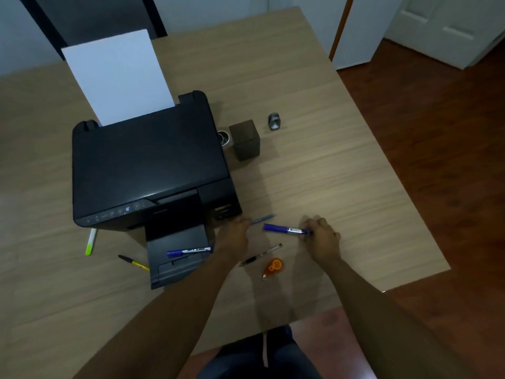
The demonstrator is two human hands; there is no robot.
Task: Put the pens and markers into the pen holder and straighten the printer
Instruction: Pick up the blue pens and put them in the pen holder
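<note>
While pinched, blue marker in right grip

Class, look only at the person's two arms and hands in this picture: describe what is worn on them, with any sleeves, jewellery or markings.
Both forearms are bare from the frame's lower edge to the wrists: no sleeves show. The left hand and right hand wear no gloves. No watch, bracelet or ring can be made out, though the picture is dim and somewhat blurred. No markings are visible.

A light wood-grain tabletop fills most of the view under dim, even light. Reddish-brown wooden floor lies to its right. A white panelled door stands at upper right, pale walls behind, and a dark chair back at the far edge
</note>
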